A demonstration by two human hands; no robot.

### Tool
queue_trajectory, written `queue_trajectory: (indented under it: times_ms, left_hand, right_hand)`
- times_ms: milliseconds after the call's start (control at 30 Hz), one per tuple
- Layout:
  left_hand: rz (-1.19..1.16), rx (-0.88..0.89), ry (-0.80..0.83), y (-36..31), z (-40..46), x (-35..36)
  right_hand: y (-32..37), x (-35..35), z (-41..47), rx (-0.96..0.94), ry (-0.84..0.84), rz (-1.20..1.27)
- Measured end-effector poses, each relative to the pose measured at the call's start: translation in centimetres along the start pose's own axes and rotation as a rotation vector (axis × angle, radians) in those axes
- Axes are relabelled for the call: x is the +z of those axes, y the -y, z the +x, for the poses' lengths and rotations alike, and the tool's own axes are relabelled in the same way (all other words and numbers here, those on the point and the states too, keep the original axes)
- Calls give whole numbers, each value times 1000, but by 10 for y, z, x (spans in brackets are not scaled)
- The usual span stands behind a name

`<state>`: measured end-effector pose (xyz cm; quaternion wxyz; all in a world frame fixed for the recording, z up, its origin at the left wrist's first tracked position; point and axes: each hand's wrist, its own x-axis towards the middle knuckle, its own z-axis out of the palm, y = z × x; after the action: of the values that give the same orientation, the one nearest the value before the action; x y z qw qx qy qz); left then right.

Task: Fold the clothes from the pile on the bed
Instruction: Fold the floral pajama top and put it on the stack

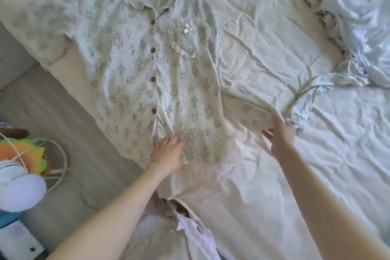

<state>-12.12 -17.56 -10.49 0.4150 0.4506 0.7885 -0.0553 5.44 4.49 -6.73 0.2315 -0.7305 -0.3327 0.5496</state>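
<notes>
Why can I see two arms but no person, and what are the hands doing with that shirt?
The camera sits on the person's head and looks down, so you see only their arms, as if through their eyes. There is just this one picture. A pale printed pyjama shirt with brown buttons lies spread flat on the bed. The left hand rests open on the shirt's bottom hem. The right hand grips a sleeve that stretches off to the side. More crumpled clothes wait in a pile at the far right. On the floor to the left lies a white cord.
</notes>
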Motion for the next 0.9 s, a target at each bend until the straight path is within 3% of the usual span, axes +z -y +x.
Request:
queue_trajectory:
  times_ms: [67, 200, 267, 333, 400, 467, 533, 633, 767, 900]
  left_hand:
    - [-214, -51, -3, -12, 4, -23]
    - [-1096, -146, 99, -61, 14, -75]
    - [-1378, -112, 167, -88, 24, -104]
    - [-1551, -40, 214, -112, 35, -130]
    - [-1544, -48, 129, -129, 47, -144]
    - [-1325, -157, -123, -128, 54, -147]
    - [-1297, -201, -209, -102, 55, -138]
    - [-1596, -335, -97, -40, 33, -118]
    - [-1140, -594, -111, 24, 26, -97]
    - [-791, -455, -204, 25, 58, -130]
  right_hand:
    - [29, -11, -4, -86, -88, 106]
    - [74, -23, -26, -379, -53, 196]
    - [79, -26, -45, -677, 21, -92]
    - [64, -25, -64, -855, 268, -460]
    - [41, -22, -74, -791, 581, -735]
    - [22, -21, -74, -598, 729, -796]
    - [14, -18, -68, -479, 679, -713]
    - [9, -7, -54, -435, 593, -705]
    - [16, 33, -37, -304, 595, -666]
    - [30, 84, -22, -169, 602, -498]
